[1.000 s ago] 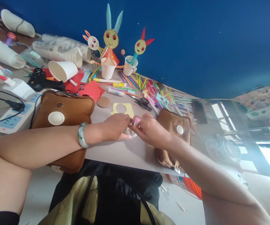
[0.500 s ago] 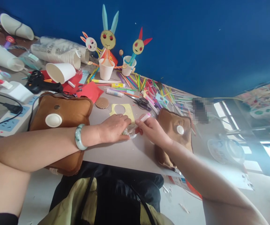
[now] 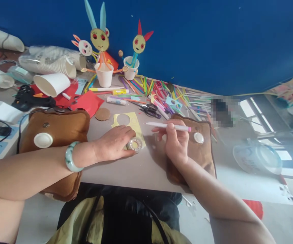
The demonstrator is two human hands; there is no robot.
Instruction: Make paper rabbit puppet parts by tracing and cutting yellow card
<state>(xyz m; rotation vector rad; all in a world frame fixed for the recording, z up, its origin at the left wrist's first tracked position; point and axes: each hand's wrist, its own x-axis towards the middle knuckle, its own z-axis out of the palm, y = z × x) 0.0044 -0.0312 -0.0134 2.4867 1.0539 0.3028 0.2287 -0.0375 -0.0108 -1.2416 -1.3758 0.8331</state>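
Observation:
My left hand [image 3: 113, 145] rests on the table, its fingers pressed on a small clear tape roll [image 3: 134, 144] that lies on a yellow paper sheet [image 3: 132, 124] with a round hole cut in it. My right hand [image 3: 175, 141] is closed round a white pen with a pink cap [image 3: 167, 126], held level above the table to the right of the roll. A jade bangle [image 3: 70, 157] circles my left wrist. Both forearms lean on brown padded cushions [image 3: 56, 130].
Scissors [image 3: 148, 110], glue sticks, coloured sticks [image 3: 161, 91] and a cardboard disc [image 3: 102, 114] lie behind the hands. Paper cups with rabbit figures [image 3: 103, 73] stand by the blue wall. Red paper, a black glue gun [image 3: 28, 98] and a power strip are at left.
My right hand has lifted the pen away from the tape roll to the right and turned it level. The roll now shows uncovered under my left fingers. The camera has swung slightly right.

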